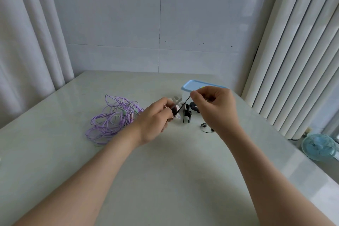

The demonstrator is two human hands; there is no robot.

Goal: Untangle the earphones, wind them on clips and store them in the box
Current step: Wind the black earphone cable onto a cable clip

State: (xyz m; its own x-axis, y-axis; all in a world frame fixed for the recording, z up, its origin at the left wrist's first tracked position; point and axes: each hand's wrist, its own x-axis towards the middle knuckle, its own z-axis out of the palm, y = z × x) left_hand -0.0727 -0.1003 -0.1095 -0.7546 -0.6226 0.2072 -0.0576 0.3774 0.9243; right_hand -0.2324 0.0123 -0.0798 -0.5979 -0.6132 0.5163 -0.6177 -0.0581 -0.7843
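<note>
- Your two bare forearms enter from the lower corners of the frame and converge at centre over the pale table (165, 180).
- Left hand (156, 121), just left of centre: fingers curled and pinched on a small clip (175, 111), white with black cord wound on it; how much is wound you cannot tell, as the fingers cover most of it.
- Right hand (215, 106), just right of centre and a little higher: thumb and forefinger nipped on a black earphone cord (184, 103), which runs taut and slanting down to the clip in your left hand.
- Black earbuds (206, 128): below your right wrist on the table, with a short loop of black cord, partly hidden by the wrist.
- Spare clips: one black (187, 115) standing on the table between your hands; one white (177, 99) just behind it, partly hidden by your left fingers.
- Dark coiled item (194, 106): beside the black clip, close under your right hand; too covered to identify.
- Purple earphones (111, 119): a loose tangled heap left of centre, lying on the table just beside your left wrist.
- Box (194, 86): light blue lid visible, upper right of centre, behind your right hand, which hides its body.
- Small blue fan (319, 147): right edge of the frame, off the table.
- White curtains (31, 42): left and right sides of the frame.
</note>
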